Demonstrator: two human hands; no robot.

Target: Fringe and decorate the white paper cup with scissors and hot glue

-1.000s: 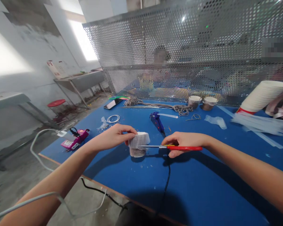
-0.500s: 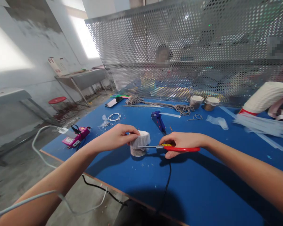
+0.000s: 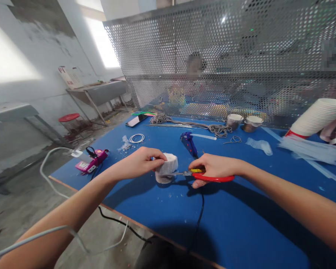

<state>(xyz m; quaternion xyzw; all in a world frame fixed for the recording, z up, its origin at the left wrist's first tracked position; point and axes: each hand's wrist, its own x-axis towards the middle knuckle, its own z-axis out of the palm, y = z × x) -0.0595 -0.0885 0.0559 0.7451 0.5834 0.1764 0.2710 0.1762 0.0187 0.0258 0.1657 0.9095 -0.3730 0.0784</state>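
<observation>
My left hand pinches the near side of a small white ribbed cup that lies tilted on the blue table. My right hand grips red-handled scissors, and their blades reach left to the cup's lower edge. A blue glue gun lies just behind the two hands, with its black cord running toward me under the right hand.
A pink device with cables sits near the left edge. A phone, a white ring, grey cord, two small cups, a stack of white cups and clear strips lie farther back. A perforated metal screen stands behind, with a person beyond it.
The view has shifted slightly. The cup has tipped and turned a little in my left hand, and the scissors have moved closer in to the cup.
</observation>
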